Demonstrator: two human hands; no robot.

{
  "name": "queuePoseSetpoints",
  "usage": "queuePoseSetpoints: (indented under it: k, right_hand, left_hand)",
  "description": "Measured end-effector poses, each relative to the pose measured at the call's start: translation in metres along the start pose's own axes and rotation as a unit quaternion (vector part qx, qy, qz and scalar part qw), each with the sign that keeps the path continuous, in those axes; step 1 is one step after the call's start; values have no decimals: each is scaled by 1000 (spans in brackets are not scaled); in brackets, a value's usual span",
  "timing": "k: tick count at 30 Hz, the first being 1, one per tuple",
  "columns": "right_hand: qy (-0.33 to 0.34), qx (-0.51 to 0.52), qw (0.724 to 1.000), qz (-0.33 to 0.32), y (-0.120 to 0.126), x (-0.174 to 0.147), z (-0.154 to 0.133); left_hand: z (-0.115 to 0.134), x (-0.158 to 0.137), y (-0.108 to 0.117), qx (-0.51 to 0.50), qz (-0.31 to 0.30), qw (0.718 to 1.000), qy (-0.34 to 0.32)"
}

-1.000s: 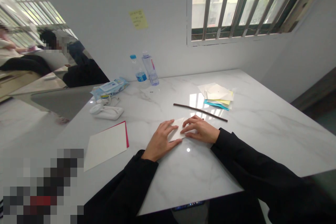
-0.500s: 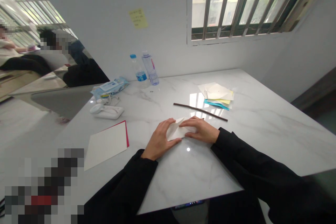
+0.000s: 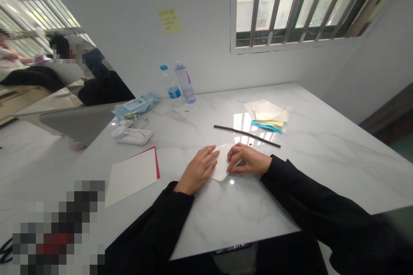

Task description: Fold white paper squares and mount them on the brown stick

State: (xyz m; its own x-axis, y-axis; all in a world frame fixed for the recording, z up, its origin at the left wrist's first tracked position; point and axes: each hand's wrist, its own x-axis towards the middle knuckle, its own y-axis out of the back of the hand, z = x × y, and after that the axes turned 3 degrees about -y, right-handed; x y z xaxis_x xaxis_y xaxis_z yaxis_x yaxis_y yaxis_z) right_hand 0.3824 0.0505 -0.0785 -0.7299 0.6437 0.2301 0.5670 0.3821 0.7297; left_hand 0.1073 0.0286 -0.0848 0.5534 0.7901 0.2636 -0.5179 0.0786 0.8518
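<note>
A small folded sheet of white paper (image 3: pixel 222 167) lies on the table between my hands. My left hand (image 3: pixel 199 168) rests on its left side, fingers stretched out over the edge. At the opposite edge, my right hand (image 3: pixel 247 159) has its fingers curled and pinched on the paper. Just beyond lies a thin dark brown stick (image 3: pixel 247 135), touched by neither hand. Part of the paper's right side is hidden under my right fingers.
Sheets of white, yellow and blue paper (image 3: pixel 267 112) are stacked at the back right. To the left lie white sheets (image 3: pixel 134 177) over a red one, a white device (image 3: pixel 134 136) and a wipes pack (image 3: pixel 137 105). Two bottles (image 3: pixel 185 84) stand near the wall.
The paper, raised in a fold before, now lies flatter and turned. My left fingers have flattened onto it, and my right fingers have moved from its top to its right edge.
</note>
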Motion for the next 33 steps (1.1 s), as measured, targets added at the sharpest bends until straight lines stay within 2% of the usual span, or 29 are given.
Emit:
queuePoseSetpoints:
  k: [5,11,19,23,33]
  right_hand:
    - [-6,-3,1000,4,-1,0,-3]
    - [-85,-9,994,64,-11,6,-13]
    - [-138,8,981,132,-24,10,-14]
    - [-155,14,978,136,-25,10,-14]
    - [-172,29,973,152,-28,12,-12]
  left_hand:
    - [-3,1,-7,27,17,999,-20]
    - [-1,1,-7,29,18,999,-16]
    - [4,2,-5,-1,51,999,-2]
    - [9,2,0,-23,62,998,21]
    - [5,3,-3,-18,64,998,15]
